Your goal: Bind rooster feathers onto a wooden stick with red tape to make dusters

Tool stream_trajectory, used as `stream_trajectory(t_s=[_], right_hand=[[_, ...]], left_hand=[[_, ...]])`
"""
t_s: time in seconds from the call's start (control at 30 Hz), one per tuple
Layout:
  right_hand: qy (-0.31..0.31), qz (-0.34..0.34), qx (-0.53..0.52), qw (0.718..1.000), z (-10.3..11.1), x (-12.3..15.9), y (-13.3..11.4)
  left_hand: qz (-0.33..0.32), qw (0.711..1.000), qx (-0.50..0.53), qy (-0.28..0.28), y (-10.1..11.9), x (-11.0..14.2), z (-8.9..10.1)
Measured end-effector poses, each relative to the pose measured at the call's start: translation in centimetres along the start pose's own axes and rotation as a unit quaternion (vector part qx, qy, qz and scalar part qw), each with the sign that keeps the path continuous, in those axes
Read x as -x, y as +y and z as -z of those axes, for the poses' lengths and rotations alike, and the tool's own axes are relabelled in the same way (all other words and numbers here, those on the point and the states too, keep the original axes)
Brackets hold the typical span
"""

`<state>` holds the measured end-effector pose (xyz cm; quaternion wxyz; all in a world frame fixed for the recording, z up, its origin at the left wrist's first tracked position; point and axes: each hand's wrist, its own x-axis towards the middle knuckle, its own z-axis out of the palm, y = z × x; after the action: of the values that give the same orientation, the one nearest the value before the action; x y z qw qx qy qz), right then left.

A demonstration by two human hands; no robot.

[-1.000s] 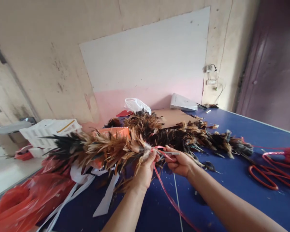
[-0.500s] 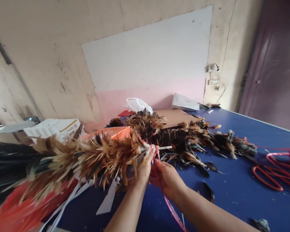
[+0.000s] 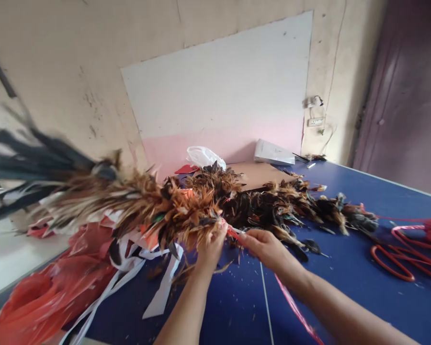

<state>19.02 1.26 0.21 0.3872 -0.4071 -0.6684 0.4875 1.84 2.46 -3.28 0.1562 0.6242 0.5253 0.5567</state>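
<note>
My left hand [image 3: 212, 243] is closed around the right end of a long feather duster [image 3: 175, 206] with brown and tan plumes. Long dark feathers [image 3: 39, 160] fan out blurred from its far left end. Pink plastic string [image 3: 297, 309] is wound at the end by my left fingers, and a short stretch runs across to my right hand [image 3: 261, 243]. The fingers of that hand pinch the string close to a pale stick that barely shows. From under my right hand the loose string hangs to the bottom edge.
Dark and brown feather bundles [image 3: 283, 206] lie behind my hands on the blue table [image 3: 373, 306]. Red cord loops [image 3: 395, 263] are at right. A red plastic bag [image 3: 57, 287] and white strips [image 3: 161, 292] lie at left. A white bag [image 3: 204, 156] and cardboard [image 3: 260, 175] sit near the wall.
My right hand has moved right, away from my left hand, drawing the string out straight. The duster has turned, its dark left end rising. Less of the pale stick shows.
</note>
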Motion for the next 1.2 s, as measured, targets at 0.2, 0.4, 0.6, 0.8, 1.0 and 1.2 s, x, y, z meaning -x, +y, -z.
stream_trajectory(t_s=[0.2,0.4,0.6,0.8,1.0,1.2], right_hand=[[-0.106,-0.08,-0.197,0.971,3.5,0.2,-1.7],[-0.096,-0.091,-0.281,0.95,4.5,-0.5,-0.4],[-0.095,-0.103,-0.299,0.944,5.6,-1.1,1.2],[-0.035,-0.091,-0.279,0.955,7.1,-1.4,1.7],[-0.015,-0.088,-0.296,0.951,7.4,-1.5,1.9],[0.134,0.042,-0.432,0.891,12.0,0.0,-1.3]], left_hand=[[0.05,0.991,0.045,-0.116,2.2,0.1,0.0],[0.067,0.965,0.117,-0.223,1.7,0.6,-0.8],[0.082,0.944,0.177,-0.267,2.3,0.8,-1.1],[0.117,0.915,0.265,-0.281,3.0,1.0,-1.6],[0.123,0.93,0.221,-0.265,2.2,1.1,-2.3],[0.132,0.958,0.172,-0.19,0.7,0.2,-2.0]])
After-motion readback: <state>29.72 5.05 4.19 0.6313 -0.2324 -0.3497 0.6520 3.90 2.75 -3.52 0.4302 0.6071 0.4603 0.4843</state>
